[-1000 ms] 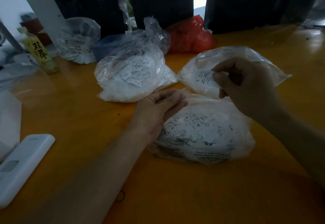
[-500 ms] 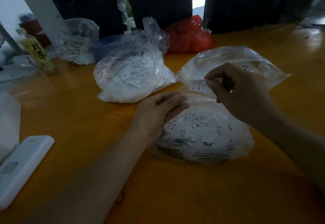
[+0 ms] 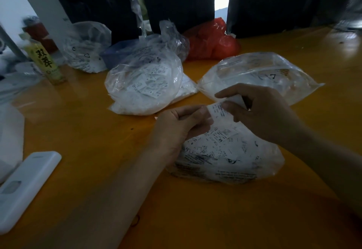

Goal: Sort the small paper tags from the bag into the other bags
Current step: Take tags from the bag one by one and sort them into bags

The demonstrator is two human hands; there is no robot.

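Observation:
A clear plastic bag point(image 3: 231, 156) full of small printed paper tags lies on the orange table point(image 3: 88, 135) right in front of me. Above its top edge, my right hand point(image 3: 260, 111) pinches a small white paper tag point(image 3: 219, 110) between thumb and forefinger. My left hand point(image 3: 182, 125) meets it from the left, fingers curled, touching the tag's left edge. Behind the hands lie two more clear bags of tags: a rounded one point(image 3: 143, 84) at centre and a flatter one point(image 3: 260, 72) marked "7" at right.
Another tag bag point(image 3: 86, 47), a blue bag point(image 3: 119, 51) and a red bag point(image 3: 213, 41) sit at the back. A yellow bottle point(image 3: 45, 60) stands far left. A white flat device point(image 3: 27, 186) lies near the left front edge. Dark curtains hang behind the table.
My right hand drew a tag away from the right bag and brought it down-left. My left hand rose from the near bag and closed its fingers at the tag.

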